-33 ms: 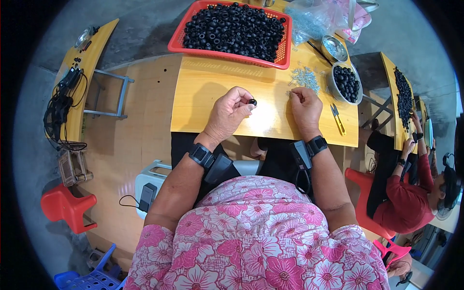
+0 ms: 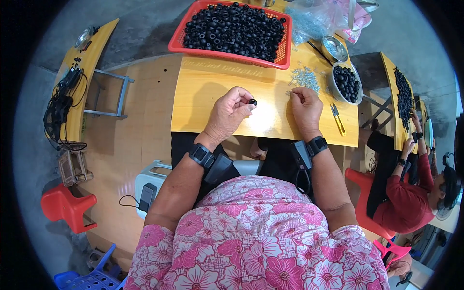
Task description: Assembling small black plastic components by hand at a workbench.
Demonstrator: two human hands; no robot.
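Note:
Between the thumb and finger of my left hand (image 2: 229, 112) is a small round black ring-shaped part (image 2: 252, 102), held just above the table. My right hand (image 2: 307, 108) is closed in a pinch close to a scatter of small clear pieces (image 2: 304, 79); whatever its fingertips hold is too small to make out. To its right lie thread snips with yellow handles (image 2: 338, 120). Beyond them stands a pale bowl (image 2: 359, 100) of black round parts (image 2: 345, 81). A red basket (image 2: 288, 48) heaped with black ring parts (image 2: 232, 31) sits at the table's far side.
A small metal bowl (image 2: 334, 48) and a clear plastic bag (image 2: 314, 21) occupy the far right of the yellow table (image 2: 217, 77). At right a person in a red top (image 2: 403, 205) works at another table. Cables (image 2: 65, 108) lie on the left table; red stools stand both sides.

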